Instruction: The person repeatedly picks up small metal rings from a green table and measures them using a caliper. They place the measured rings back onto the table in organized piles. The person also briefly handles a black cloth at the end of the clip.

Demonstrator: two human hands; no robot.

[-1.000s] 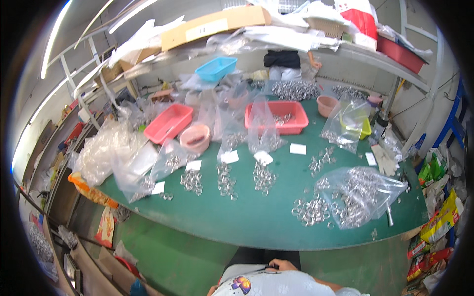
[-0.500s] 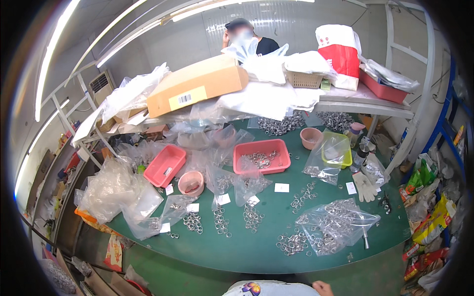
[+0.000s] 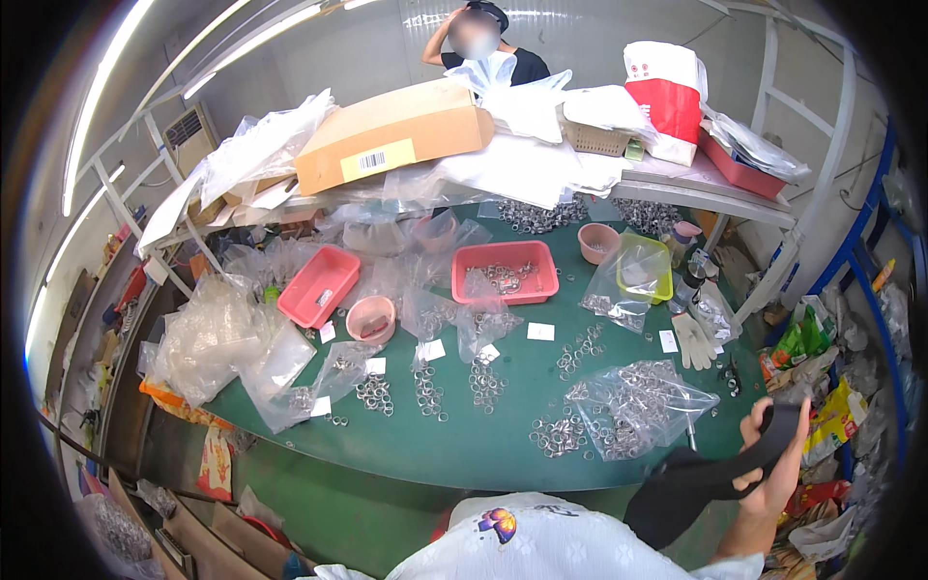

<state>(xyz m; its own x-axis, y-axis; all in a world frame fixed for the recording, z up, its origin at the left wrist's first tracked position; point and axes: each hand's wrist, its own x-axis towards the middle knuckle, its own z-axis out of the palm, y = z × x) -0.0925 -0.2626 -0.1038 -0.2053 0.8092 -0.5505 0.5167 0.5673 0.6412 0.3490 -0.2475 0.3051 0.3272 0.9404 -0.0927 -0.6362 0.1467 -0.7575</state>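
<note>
My right hand (image 3: pixel 781 483) is raised at the lower right, beyond the table's near right corner. Its fingers are wrapped round a broad black strap (image 3: pixel 681 493), which hangs down toward my white patterned shirt (image 3: pixel 541 532). My left hand is out of view. On the green table, nearest to the right hand, lies a clear plastic bag of metal rings (image 3: pixel 633 411) with a slim metal tool (image 3: pixel 691 434) at its right edge. Loose metal rings (image 3: pixel 559 438) are heaped left of the bag.
Red trays (image 3: pixel 505 274), small pink tubs (image 3: pixel 371 320), a yellow-green basket (image 3: pixel 659 280), pale gloves (image 3: pixel 694 340) and white cards (image 3: pixel 541 332) stand or lie on the table. A shelf above carries a cardboard box (image 3: pixel 391 135). Behind it stands another person (image 3: pixel 527 66).
My right hand has come up on the right with the black strap in it. The view has shifted, and more of my shirt shows. The person behind the shelf has moved an arm.
</note>
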